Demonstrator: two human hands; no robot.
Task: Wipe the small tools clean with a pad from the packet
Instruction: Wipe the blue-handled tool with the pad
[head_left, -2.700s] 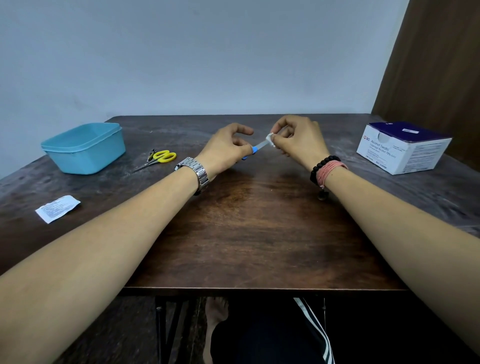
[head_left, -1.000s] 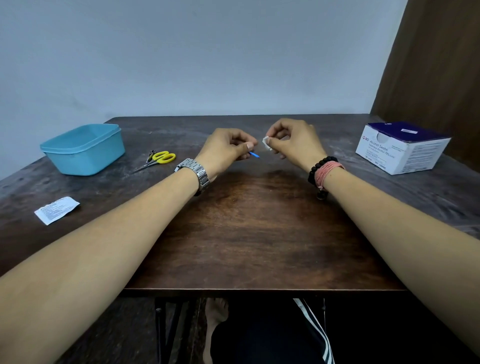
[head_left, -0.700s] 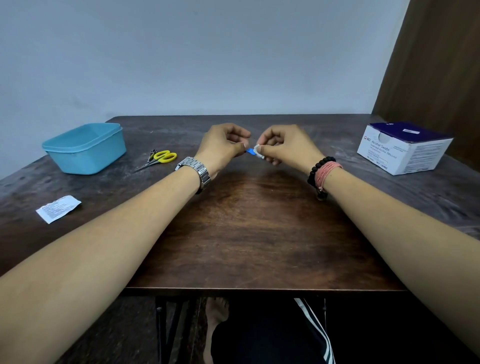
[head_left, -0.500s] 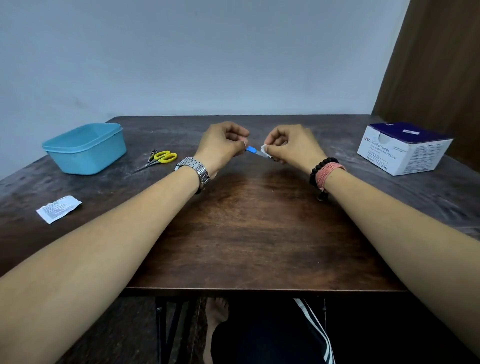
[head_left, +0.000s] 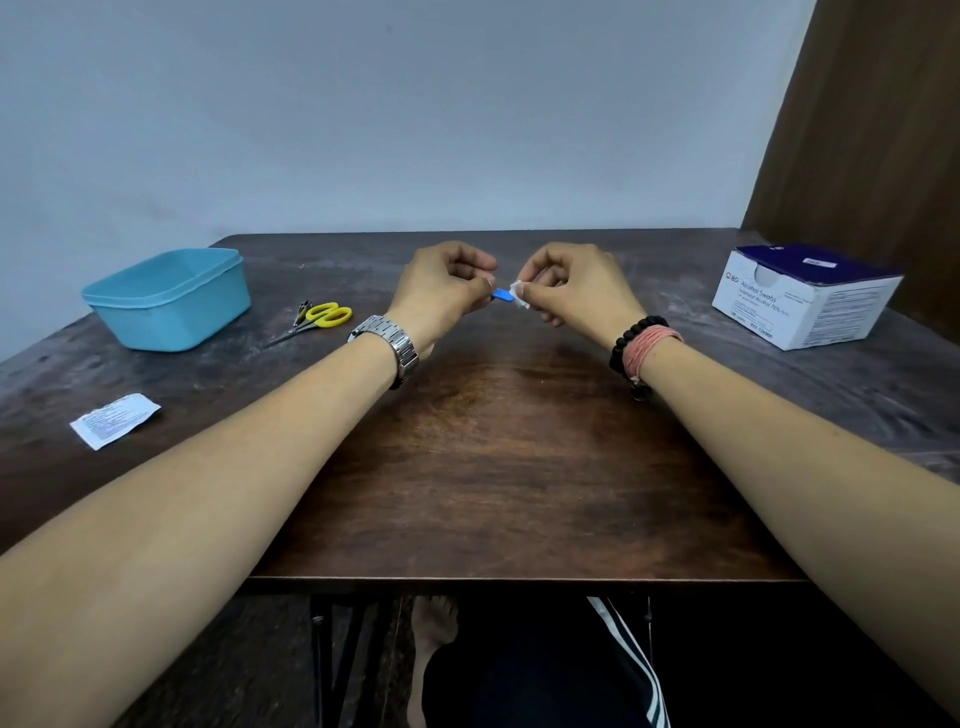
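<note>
The left hand is curled and pinches a small blue tool at one end; only a short blue piece shows between the two hands, the rest is hidden, so I cannot tell what kind of tool it is. The right hand pinches a white pad w/ thumb and fingers, and the pad touches the free end of the tool. Both hands hover above the worktop, near its far-middle part.

Step in hand, as I judge it: wiping the blue tool w/ the pad. The next move probably needs the left hand to hold firm while the pad slides along the tool, and maybe a turn of the tool to reach its other side. A second tool, yellow-handled scissors, lies on the worktop to the left and looks not yet handled, so approx. half of the task may remain.

Beside the scissors, further left, stands a light blue tub. Nearer to the person on the left lies a flat white packet. On the far right is a box of alcohol swabs. The worktop is dark brown wood, worn and greyish toward the edges. Behind is a plain pale wall; at the right, a brown wood panel.
</note>
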